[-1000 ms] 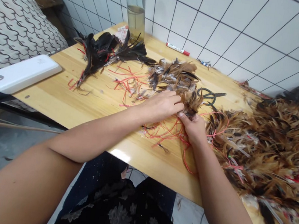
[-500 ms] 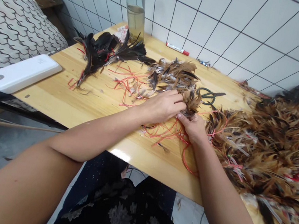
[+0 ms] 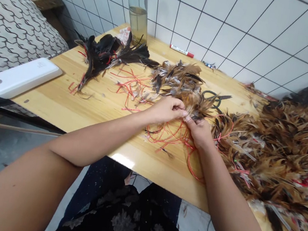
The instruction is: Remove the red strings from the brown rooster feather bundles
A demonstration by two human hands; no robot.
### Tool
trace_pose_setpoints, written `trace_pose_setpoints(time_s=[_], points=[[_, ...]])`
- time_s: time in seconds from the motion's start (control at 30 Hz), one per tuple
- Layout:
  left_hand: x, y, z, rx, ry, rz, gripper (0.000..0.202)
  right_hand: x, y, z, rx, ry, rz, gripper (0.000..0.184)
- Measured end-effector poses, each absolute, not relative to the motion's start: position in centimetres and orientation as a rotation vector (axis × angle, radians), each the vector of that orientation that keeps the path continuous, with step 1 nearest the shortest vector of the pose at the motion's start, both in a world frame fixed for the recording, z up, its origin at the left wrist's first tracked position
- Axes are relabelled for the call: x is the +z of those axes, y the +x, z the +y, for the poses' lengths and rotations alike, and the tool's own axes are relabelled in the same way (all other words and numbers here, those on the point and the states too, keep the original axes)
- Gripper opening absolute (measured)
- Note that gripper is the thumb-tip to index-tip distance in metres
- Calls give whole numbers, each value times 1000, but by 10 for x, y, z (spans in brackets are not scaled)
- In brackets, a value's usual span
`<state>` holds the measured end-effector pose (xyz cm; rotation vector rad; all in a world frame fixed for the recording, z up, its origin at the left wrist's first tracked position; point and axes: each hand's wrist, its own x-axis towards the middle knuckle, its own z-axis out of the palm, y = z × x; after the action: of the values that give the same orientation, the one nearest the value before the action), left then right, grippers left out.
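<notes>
Over the middle of the wooden table (image 3: 91, 110), a small bunch of brown feathers (image 3: 198, 104) points away from me. My right hand (image 3: 198, 130) is closed around the lower end of the bunch. Thumb and fingers of my left hand (image 3: 172, 109) pinch at the base of the feathers, meeting the right thumb; the fine part between the fingertips is too small to make out. Red strings (image 3: 168, 134) lie tangled under and in front of both hands. Just behind the bunch are green-handled scissors (image 3: 215, 99), partly covered by feathers.
A brown feather pile (image 3: 287, 145) covers the right side, with a smaller pile (image 3: 182, 77) behind my hands. Black feathers (image 3: 102, 53) lie at back left. A water bottle (image 3: 137, 17) and red marker (image 3: 181, 51) are near the tiled wall; a white power bank (image 3: 22, 76) sits left.
My left hand has drawn down from over the feathers to their base, its fingers now pinched by the right thumb. The bunch shows more fully; my right hand has barely moved.
</notes>
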<state>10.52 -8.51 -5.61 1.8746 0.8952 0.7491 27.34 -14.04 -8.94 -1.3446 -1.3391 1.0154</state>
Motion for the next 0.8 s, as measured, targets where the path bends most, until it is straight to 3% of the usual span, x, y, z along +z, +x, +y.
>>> trace_pose_setpoints(time_s=[0.23, 0.57, 0.8], points=[[-63, 112, -88, 770, 1731, 866, 21, -96, 272, -136, 825, -1510, -1500, 20], [-62, 106, -86, 786, 2204, 786, 1, -101, 267, -140, 579, -1670, -1668, 16], [-68, 110, -90, 920, 2358, 709, 8, -106, 265, -144, 402, -1771, -1722, 15]])
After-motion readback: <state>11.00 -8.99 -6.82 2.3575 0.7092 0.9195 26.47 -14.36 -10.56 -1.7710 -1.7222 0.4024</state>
